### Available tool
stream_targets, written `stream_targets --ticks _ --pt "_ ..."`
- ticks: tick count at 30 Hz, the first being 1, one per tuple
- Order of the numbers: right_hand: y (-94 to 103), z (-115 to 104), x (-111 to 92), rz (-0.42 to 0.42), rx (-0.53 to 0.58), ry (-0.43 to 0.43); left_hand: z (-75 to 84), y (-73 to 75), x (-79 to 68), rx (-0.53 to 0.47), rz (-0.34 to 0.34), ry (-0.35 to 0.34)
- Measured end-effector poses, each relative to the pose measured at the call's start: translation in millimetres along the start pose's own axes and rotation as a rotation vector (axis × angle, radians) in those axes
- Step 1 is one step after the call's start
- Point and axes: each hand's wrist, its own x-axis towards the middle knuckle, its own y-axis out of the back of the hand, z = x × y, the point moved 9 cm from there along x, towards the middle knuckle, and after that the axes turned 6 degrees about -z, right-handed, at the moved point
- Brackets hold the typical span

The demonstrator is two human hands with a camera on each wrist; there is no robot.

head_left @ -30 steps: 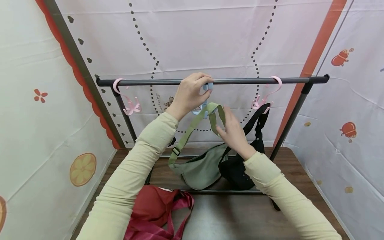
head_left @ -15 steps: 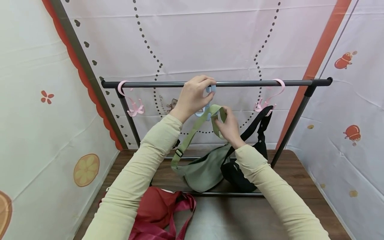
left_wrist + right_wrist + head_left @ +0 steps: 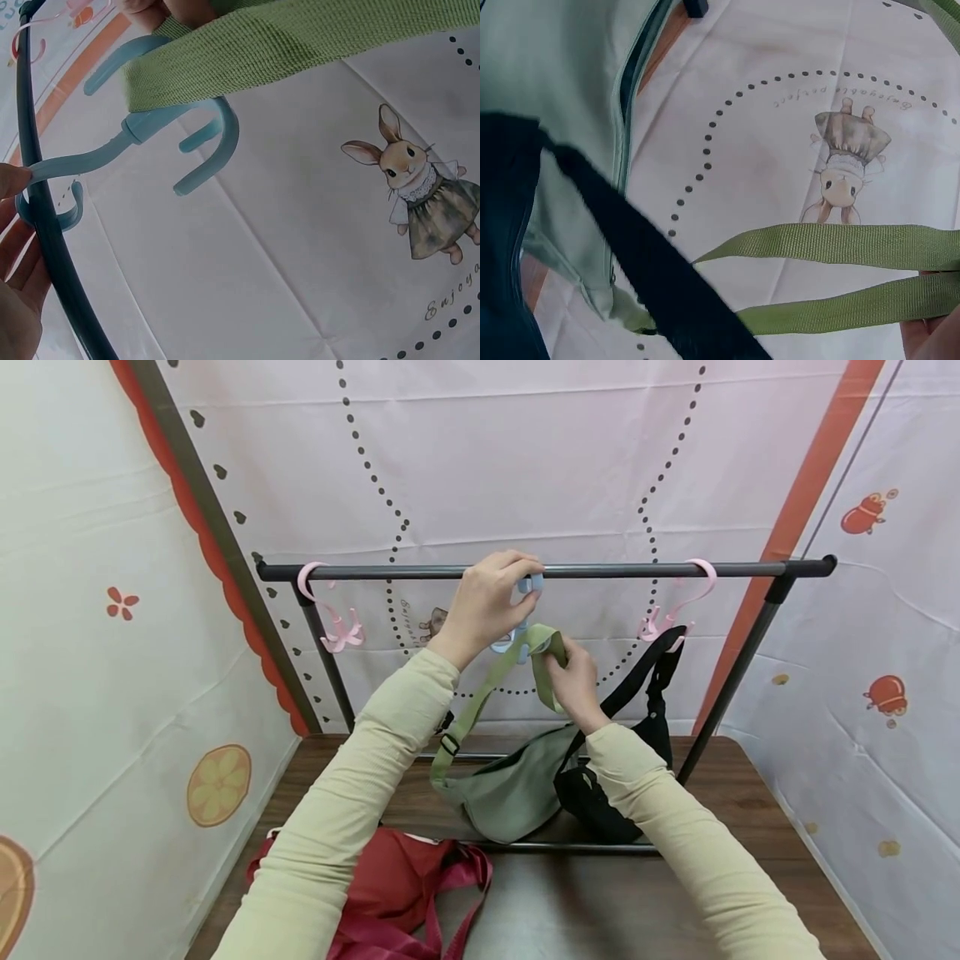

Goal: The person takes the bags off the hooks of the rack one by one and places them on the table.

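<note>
My left hand (image 3: pixel 491 602) grips the upper part of a light-blue multi-prong hook (image 3: pixel 86 159) where it curls over the dark rod (image 3: pixel 56 247). A green webbing strap (image 3: pixel 285 56) lies across the hook's prongs. With thumb and fingers, my right hand (image 3: pixel 576 681) pinches this strap just right of the hook; its fingertips show at the top of the left wrist view. Below, the sage-green waist bag (image 3: pixel 517 789) hangs from the strap, its underside near the lower bar. A black buckle (image 3: pixel 450 743) sits on the strap's left side.
Pink hooks hang on the rod at left (image 3: pixel 343 633) and right; the right pink hook (image 3: pixel 707 581) carries a black bag (image 3: pixel 592 806) partly overlapping the green one. A red bag (image 3: pixel 393 881) with crimson straps lies on the wooden table (image 3: pixel 570 910). Printed fabric walls surround the rack.
My right hand has gone from straighter fingers beside the strap to pinching it. My left hand stays at the blue hook. The head view has shifted slightly.
</note>
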Motion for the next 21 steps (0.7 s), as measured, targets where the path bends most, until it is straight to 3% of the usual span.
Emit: stream_targets --ticks 10,21 --pt "22.1 -8 10 -0.036 -0.095 0.002 0.7 -0.2 1.3 -0.015 0.001 0.005" --pt "40.3 -44 30 -0.081 -0.201 0.072 -0.5 0.3 0.6 -0.010 0.005 0.015"
